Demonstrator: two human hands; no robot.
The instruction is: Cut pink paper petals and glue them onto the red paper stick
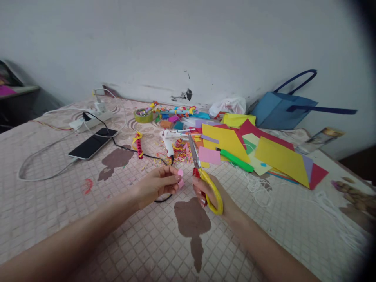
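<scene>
Scuffed grey-white wall (147, 47) along the table's far edge; pale grid-patterned cover (64, 219) on the table. Mid-table, my left hand (160, 181) pinches a small pink paper piece with a rounded end (180, 173). My right hand (221, 188) grips yellow-and-red-handled metal scissors (204, 174), blades toward the far edge, apart from the piece; can't tell if they're parted. Progress, my read: pink piece looks already cut, not attached to anything I can see. Multicoloured paper scraps (182, 150) lie beyond my hands, so plenty of cutting is done. Red rod wrapped with yellow strips (139, 145) lies left of the white glue gun (168, 144), seems finished or close. Uncut stock left: flat pink paper sheet (209, 155), plus larger yellow paper sheets (226, 141) toward the right edge. Glue gun and long bright-green plastic tool (236, 159): both untouched.
</scene>
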